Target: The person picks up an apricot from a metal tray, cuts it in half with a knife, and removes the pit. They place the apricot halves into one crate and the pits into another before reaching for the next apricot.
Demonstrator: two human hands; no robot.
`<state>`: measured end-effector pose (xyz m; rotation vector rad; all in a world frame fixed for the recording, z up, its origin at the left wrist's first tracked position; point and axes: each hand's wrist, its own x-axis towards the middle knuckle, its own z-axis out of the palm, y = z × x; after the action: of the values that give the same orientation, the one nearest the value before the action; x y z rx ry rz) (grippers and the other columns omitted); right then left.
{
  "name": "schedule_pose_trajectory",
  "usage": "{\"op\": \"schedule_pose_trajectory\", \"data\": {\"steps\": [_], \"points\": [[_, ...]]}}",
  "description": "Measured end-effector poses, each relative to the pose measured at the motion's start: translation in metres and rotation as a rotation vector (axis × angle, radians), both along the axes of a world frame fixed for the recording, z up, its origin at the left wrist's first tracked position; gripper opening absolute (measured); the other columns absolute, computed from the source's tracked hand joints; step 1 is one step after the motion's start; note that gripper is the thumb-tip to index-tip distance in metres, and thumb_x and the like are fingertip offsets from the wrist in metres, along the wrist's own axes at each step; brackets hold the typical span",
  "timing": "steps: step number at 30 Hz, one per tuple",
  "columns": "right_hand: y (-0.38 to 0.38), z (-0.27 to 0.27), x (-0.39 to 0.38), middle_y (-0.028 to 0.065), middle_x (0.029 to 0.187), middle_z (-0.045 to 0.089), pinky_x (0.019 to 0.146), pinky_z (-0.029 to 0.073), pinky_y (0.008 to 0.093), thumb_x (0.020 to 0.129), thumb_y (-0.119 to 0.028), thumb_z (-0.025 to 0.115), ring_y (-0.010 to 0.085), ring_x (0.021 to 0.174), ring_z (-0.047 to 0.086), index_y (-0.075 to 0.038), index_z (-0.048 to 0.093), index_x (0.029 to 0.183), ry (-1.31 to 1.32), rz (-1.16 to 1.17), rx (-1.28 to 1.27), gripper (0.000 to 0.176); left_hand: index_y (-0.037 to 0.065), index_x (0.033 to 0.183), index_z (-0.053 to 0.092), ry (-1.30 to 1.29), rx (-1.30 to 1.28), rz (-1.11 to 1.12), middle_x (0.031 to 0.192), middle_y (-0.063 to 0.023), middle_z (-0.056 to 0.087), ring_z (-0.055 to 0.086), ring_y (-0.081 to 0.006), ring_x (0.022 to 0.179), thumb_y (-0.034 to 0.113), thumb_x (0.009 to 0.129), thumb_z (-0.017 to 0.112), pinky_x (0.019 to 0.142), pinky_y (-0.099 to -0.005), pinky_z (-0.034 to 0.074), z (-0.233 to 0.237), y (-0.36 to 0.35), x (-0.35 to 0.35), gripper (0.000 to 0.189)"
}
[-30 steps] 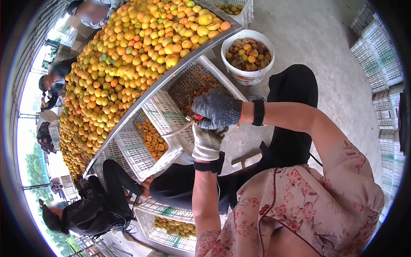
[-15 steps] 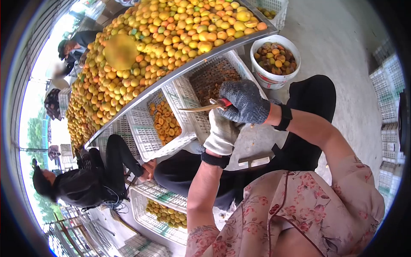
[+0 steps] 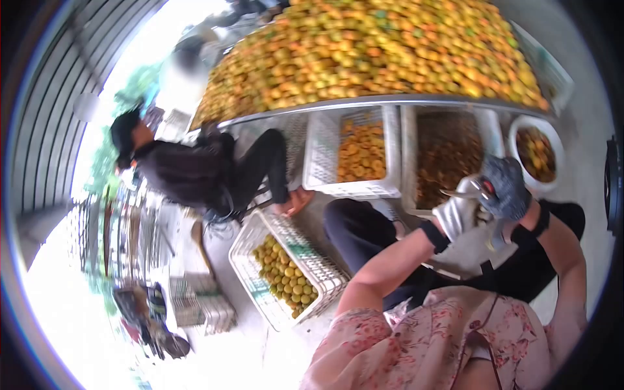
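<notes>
My right hand [image 3: 507, 188], in a dark grey knitted glove, is closed around a thin, slightly curved knife [image 3: 457, 193]. A bit of red shows at its grip, and the blade points left. Close against it, my left hand [image 3: 457, 213] wears a white glove with its fingers curled; what they hold is hidden. Both hands are over my lap, just in front of a crate [image 3: 408, 159] holding brown, mushy fruit scraps [image 3: 447, 151]. Left of that stands a white crate [image 3: 318, 153] with halved orange apricots [image 3: 361, 153].
A metal-edged table [image 3: 390, 99] heaped with apricots [image 3: 364, 52] spans the back. At right is a white bucket [image 3: 554, 133] of fruit. A crate of yellow-green fruit [image 3: 286, 276] stands lower left. A person in black [image 3: 188, 168] sits at left.
The view has swung left and levelled, so the table edge runs nearly flat and my hands appear farther right. My hands remain close together with the knife in the right one.
</notes>
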<state>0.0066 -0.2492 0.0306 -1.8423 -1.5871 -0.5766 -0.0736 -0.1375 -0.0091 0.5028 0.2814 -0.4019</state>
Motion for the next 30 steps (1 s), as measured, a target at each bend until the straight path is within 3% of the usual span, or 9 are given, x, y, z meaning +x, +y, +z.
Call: {"op": "schedule_pose_trajectory", "data": {"steps": [11, 15, 17, 20, 21, 22, 24, 28, 30], "points": [[0.002, 0.042, -0.014, 0.0132, 0.071, 0.046, 0.060, 0.034, 0.0444, 0.068, -0.014, 0.061, 0.0341, 0.065, 0.046, -0.006, 0.051, 0.072, 0.013, 0.265, -0.274, 0.013, 0.005, 0.093, 0.058, -0.299, 0.251, 0.044, 0.076, -0.0040, 0.061, 0.062, -0.0162, 0.058, 0.016, 0.087, 0.057, 0.042, -0.0277, 0.047, 0.020, 0.007, -0.030, 0.013], [0.008, 0.021, -0.008, 0.0147, 0.085, 0.057, 0.070, 0.043, 0.0454, 0.073, -0.016, 0.063, 0.0366, 0.078, 0.054, -0.002, 0.058, 0.092, 0.034, -0.012, 0.107, 0.024, 0.009, 0.090, 0.060, -0.172, 0.215, 0.178, 0.072, -0.0022, 0.060, 0.055, -0.0115, 0.050, 0.022, 0.091, 0.047, 0.038, -0.0232, 0.038, 0.025, 0.014, -0.005, 0.018], [0.016, 0.043, -0.019, 0.0149, 0.092, 0.059, 0.075, 0.046, 0.0369, 0.075, -0.011, 0.067, 0.0282, 0.085, 0.058, 0.000, 0.056, 0.103, 0.481, 0.035, 0.096, 0.031, 0.011, 0.086, 0.058, -0.291, 0.472, 0.361, 0.073, -0.0026, 0.059, 0.053, -0.0126, 0.050, 0.028, 0.093, 0.040, 0.036, -0.0254, 0.036, 0.031, 0.022, 0.002, 0.025], [0.021, 0.039, -0.024, 0.0072, 0.090, 0.062, 0.077, 0.046, 0.0282, 0.080, -0.010, 0.070, 0.0140, 0.084, 0.056, -0.001, 0.059, 0.104, 0.985, -0.011, 0.302, 0.028, 0.003, 0.093, 0.057, -0.074, 0.251, 0.445, 0.083, -0.0050, 0.057, 0.054, -0.0139, 0.071, 0.023, 0.094, 0.039, 0.063, -0.0270, 0.046, 0.052, 0.038, -0.001, 0.027], [0.024, 0.020, -0.017, 0.0065, 0.090, 0.063, 0.076, 0.046, 0.0284, 0.081, -0.009, 0.069, 0.0122, 0.086, 0.056, -0.001, 0.060, 0.108, 1.168, 0.133, 0.411, 0.029, 0.005, 0.092, 0.058, -0.402, 0.897, 0.618, 0.083, -0.0046, 0.057, 0.054, -0.0147, 0.065, 0.023, 0.095, 0.038, 0.058, -0.0272, 0.046, 0.037, 0.047, -0.005, 0.027], [0.018, 0.038, -0.025, 0.0059, 0.092, 0.063, 0.076, 0.046, 0.0288, 0.081, -0.008, 0.069, 0.0122, 0.088, 0.057, -0.002, 0.060, 0.111, 1.146, -0.010, 0.221, 0.032, 0.007, 0.091, 0.058, -0.277, 0.543, 0.725, 0.079, -0.0029, 0.057, 0.052, -0.0125, 0.059, 0.024, 0.097, 0.037, 0.051, -0.0238, 0.044, 0.067, 0.036, -0.006, 0.027], [0.021, 0.011, -0.019, 0.0073, 0.094, 0.063, 0.078, 0.046, 0.0299, 0.076, -0.019, 0.075, 0.0147, 0.086, 0.057, -0.002, 0.059, 0.109, 0.859, 0.079, 0.291, 0.040, 0.012, 0.091, 0.058, -0.101, 0.551, 0.564, 0.064, 0.0022, 0.052, 0.045, -0.0060, 0.049, 0.034, 0.097, 0.040, 0.042, -0.0196, 0.036, 0.069, 0.043, -0.016, 0.029], [0.019, 0.007, -0.024, 0.0074, 0.094, 0.062, 0.080, 0.046, 0.0301, 0.076, -0.022, 0.076, 0.0153, 0.087, 0.056, -0.001, 0.058, 0.108, 1.004, 0.023, 0.188, 0.042, 0.011, 0.092, 0.057, -0.029, 0.670, 0.614, 0.063, 0.0020, 0.049, 0.043, -0.0063, 0.045, 0.040, 0.095, 0.043, 0.039, -0.0199, 0.034, 0.067, 0.033, -0.014, 0.032], [0.026, -0.003, -0.019, 0.0043, 0.084, 0.062, 0.064, 0.047, 0.0256, 0.076, -0.021, 0.076, 0.0115, 0.071, 0.055, -0.003, 0.058, 0.109, 1.015, 0.074, 0.218, 0.042, 0.009, 0.093, 0.057, -0.016, 0.824, 0.603, 0.066, 0.0010, 0.050, 0.044, -0.0068, 0.048, 0.039, 0.095, 0.043, 0.042, -0.0207, 0.036, 0.069, 0.031, -0.018, 0.034]]}}
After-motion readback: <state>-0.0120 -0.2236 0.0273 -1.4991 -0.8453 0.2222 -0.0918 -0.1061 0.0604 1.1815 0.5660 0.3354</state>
